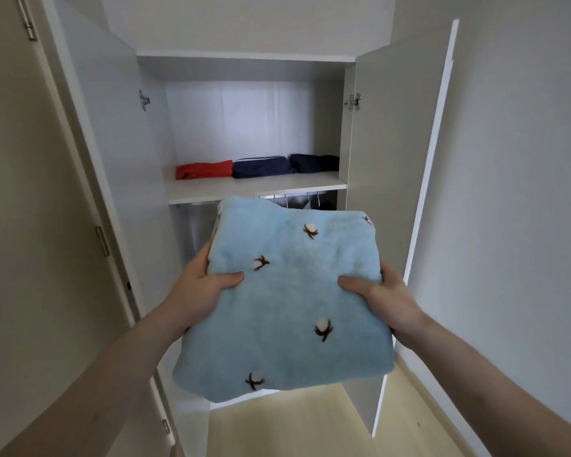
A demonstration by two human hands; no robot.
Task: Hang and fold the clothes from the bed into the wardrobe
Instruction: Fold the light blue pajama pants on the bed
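**Folded blue fleece held up before the open wardrobe**

Our left hand [208, 285] grips the left edge of a folded light-blue fleece garment [287, 305], thumb pressed flat on top and the fingers tucked out of sight beneath. Our right hand [379, 291] clamps the opposite edge in the same way, thumb on the upper face, the rest hidden under the cloth. Between the two we hold the bundle level in the air, just in front of the wardrobe [152, 166] and below its shelf [254, 189]. The fleece is soft and thick, dotted with small white tufts on dark brown sprigs.

Beyond it, both wardrobe doors stand wide open; the right door [396, 133] is seen nearly edge-on. On the shelf three folded items lie in a row, touching one another: a red garment [205, 169] on the left, a navy garment [261, 167] in the middle, and a darker navy garment [314, 162] on the right. Under the shelf we glimpse a rail with hanger hooks [297, 199], mostly hidden behind the fleece. Pale wooden floor [294, 423] shows below.
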